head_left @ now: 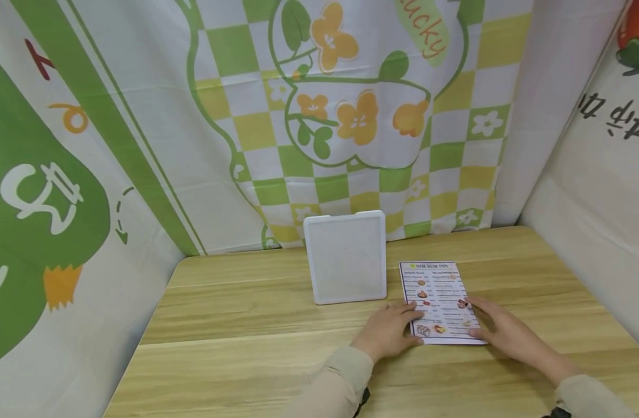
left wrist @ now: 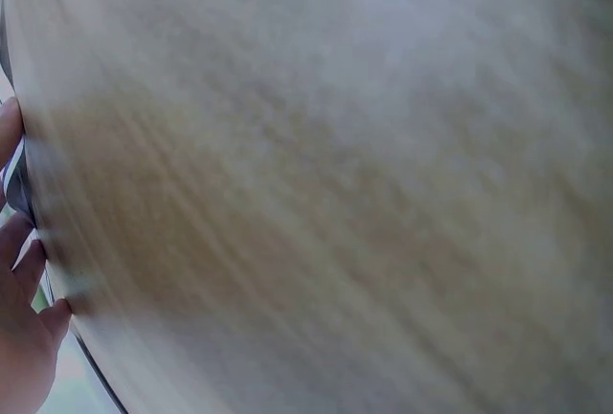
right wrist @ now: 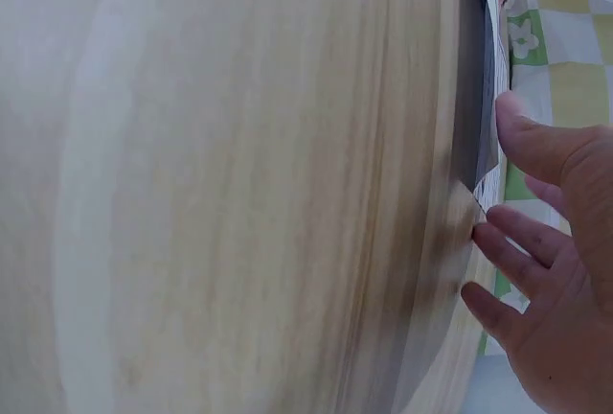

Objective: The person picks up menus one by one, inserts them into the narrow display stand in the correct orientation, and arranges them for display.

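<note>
A printed menu sheet point(head_left: 440, 302) headed "DIM SUM INN" lies on the wooden table, with small food pictures among its lines. My left hand point(head_left: 389, 328) rests at its lower left edge, fingertips over the print and thumb by the bottom corner. On the opposite side, my right hand point(head_left: 507, 332) touches the right edge with index finger and thumb. Seen from the right wrist, that hand point(right wrist: 560, 261) has spread fingers, and its thumb is against the sheet point(right wrist: 490, 69), whose near corner bends. The left wrist view catches only part of the left hand point(left wrist: 24, 328).
A white rectangular board point(head_left: 346, 258) stands upright just left of the sheet, near the back of the table point(head_left: 220, 348). Behind hangs a green and yellow checked cloth point(head_left: 314, 188). Printed white cloths flank the table on the left point(head_left: 141, 232) and right point(head_left: 591, 191).
</note>
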A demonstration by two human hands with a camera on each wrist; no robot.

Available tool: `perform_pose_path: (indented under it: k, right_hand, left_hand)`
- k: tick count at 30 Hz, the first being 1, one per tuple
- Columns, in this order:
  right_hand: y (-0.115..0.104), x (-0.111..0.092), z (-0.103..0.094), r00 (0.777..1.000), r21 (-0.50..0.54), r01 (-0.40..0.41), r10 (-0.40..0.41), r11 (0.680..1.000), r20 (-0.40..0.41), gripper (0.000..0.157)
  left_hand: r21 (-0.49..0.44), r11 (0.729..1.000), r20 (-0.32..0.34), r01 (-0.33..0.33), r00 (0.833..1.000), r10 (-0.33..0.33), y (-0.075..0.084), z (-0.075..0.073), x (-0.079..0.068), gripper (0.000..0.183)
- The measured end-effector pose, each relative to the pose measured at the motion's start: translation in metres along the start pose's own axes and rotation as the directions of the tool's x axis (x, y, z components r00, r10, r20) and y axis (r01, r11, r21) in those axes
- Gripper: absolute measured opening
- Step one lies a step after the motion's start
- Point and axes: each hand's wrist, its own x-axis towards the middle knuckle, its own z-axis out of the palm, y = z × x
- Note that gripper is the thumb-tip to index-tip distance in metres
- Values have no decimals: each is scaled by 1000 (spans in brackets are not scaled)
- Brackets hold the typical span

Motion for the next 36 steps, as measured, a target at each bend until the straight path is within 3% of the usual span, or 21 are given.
perform_pose_path:
  k: [7,14,21,29,36]
  right_hand:
    - [-1,-1,0,998,44,-47,49,998,-43,59]
    - [-2,3,0,973,74,-194,201,978,-111,41]
    - [-12,0,2,944,140,-318,327,938,-49,41]
    - [-14,5,6,926,162,-355,370,921,-72,48]
    - [-12,16,8,914,204,-356,385,912,-127,45]
  left_hand:
    - [-17,1000,-17,1,1000,-1,0,-3,-1,54]
    - [-36,999,-33,13,999,-14,0,-3,1,50]
    - [-64,998,-70,27,997,-31,0,2,1,48]
    - [-78,997,-40,26,999,-29,2,-2,-3,53]
    - [-84,996,-15,10,1000,-11,1,-3,-4,59]
